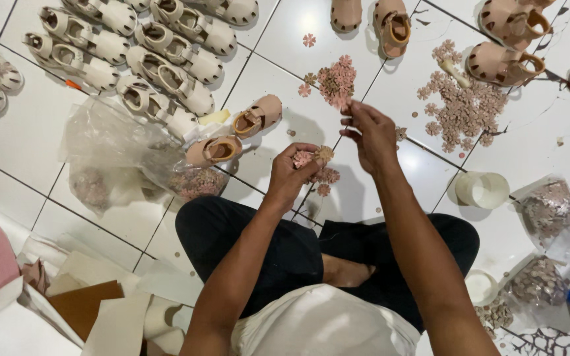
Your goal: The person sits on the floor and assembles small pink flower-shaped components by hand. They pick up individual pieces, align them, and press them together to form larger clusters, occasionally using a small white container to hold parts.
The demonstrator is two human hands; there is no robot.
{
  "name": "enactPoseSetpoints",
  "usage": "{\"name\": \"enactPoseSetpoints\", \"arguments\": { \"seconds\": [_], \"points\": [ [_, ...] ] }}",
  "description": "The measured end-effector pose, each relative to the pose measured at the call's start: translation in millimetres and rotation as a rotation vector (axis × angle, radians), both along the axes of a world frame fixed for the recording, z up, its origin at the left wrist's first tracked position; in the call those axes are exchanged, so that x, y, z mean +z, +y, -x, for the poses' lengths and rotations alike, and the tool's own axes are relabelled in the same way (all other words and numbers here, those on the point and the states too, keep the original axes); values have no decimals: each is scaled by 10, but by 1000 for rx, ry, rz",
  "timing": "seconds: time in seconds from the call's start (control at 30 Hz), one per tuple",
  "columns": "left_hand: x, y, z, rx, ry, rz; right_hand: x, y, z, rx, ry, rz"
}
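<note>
In left hand (293, 173): small pink flower cutouts (311, 157).

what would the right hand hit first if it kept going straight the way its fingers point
Most likely the small heap of pink flower cutouts on the white tiled floor. The right hand points up the picture with its fingertips already at the heap's near edge, though its height above the floor is unclear.

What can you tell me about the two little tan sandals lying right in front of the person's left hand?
The two tan sandals are small closed-toe children's shoes, looking like soft leather or faux leather, with orange-brown insoles and ankle straps. They lie apart from the rows, loosely angled on the white tiled floor. The nearer one rests against a clear plastic bag. No hand touches them.
</note>
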State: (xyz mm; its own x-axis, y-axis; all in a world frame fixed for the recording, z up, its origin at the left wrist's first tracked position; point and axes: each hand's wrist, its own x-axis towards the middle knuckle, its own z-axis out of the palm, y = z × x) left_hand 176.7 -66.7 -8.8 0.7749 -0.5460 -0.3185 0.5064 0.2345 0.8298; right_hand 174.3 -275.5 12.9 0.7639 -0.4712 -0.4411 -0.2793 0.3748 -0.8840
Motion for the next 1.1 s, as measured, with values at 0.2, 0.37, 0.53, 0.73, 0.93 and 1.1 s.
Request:
{"name": "enactPoseSetpoints", "arguments": {
  "seconds": [0.2,0.37,0.53,0.73,0.93,1.1],
  "points": [
    [-53,-17,-31,7,13,34,7,127,264,419,25,315],
    [7,91,160,-18,207,174,-12,282,708,323,-81,350],
    [92,323,442,29,253,380,-4,336,1219,277,-26,327],
    [89,528,624,97,232,309,-180,338,1426,228,237,514],
    [-51,520,431,143,264,275,-450,388,1387,410,330,818],
    [-217,357,218,131,260,271,-556,510,1305,523,314,899]
  ]
}}
